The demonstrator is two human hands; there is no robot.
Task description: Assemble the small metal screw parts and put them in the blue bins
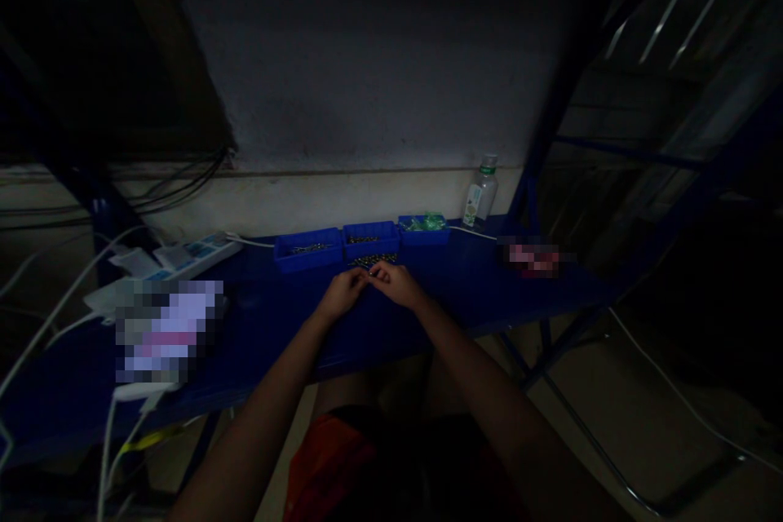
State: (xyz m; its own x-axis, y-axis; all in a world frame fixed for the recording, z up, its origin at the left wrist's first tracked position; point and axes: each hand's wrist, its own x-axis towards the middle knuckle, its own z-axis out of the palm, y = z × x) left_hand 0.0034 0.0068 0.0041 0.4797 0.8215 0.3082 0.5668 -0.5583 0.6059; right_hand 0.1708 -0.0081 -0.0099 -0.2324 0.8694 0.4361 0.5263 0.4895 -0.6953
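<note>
My left hand (343, 292) and my right hand (395, 281) meet over the blue table, fingertips pinched close together. Whatever small piece they hold between them is too tiny and dark to name. Just behind the fingers lies a pile of small metal parts (382, 259) on the tabletop. Past it stand three blue bins in a row. Thin metal pieces lie in the left bin (309, 261), small parts in the middle bin (370, 249), and crumpled green, shiny material (428, 223) in the right bin (424, 237).
A clear bottle (480, 197) stands by the wall at the right. White power strips (183, 263) with plugs and cables occupy the left end of the blue table (263, 334). Blurred-out items lie at the left and right. Blue frame posts rise at both sides.
</note>
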